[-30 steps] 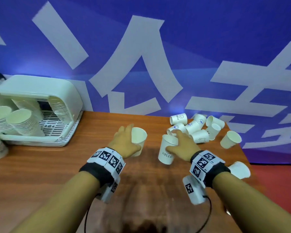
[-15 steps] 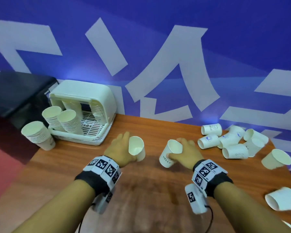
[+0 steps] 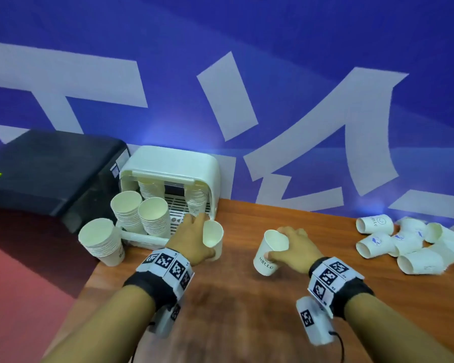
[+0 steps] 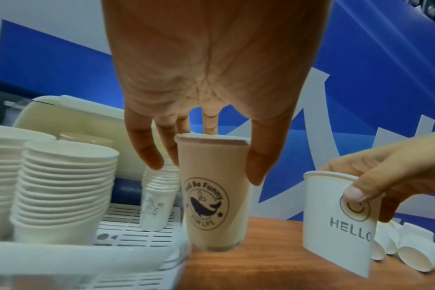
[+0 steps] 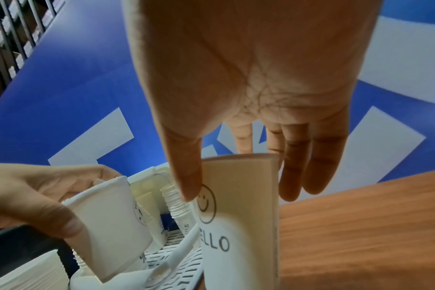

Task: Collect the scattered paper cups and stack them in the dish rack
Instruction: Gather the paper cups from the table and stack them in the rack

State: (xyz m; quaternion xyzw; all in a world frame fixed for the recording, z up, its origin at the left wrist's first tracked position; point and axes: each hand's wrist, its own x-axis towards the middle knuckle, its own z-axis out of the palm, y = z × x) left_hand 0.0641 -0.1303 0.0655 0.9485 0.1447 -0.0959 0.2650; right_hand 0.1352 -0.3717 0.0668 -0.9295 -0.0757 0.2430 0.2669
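My left hand [image 3: 192, 238] grips a white paper cup with a whale print [image 3: 213, 238] [image 4: 212, 198] by its rim, just right of the white dish rack [image 3: 173, 166]. My right hand [image 3: 290, 248] grips a "HELLO" cup [image 3: 269, 254] [image 5: 238, 225] above the middle of the wooden table [image 3: 247, 297]. Both cups are held mouth up. Inside the rack stand tall cup stacks [image 3: 152, 217], two at the front and others behind. Several loose cups [image 3: 404, 243] lie on their sides at the table's right.
Another cup stack [image 3: 102, 242] stands on the table's left corner, outside the rack. A black box [image 3: 50, 171] sits left of the rack. A blue wall with white shapes runs behind the table. Red floor lies beyond the left edge.
Both hands have carried their cups leftward from the scattered pile toward the rack. The left hand's cup is now at the rack's right front corner, and the view has swung left.
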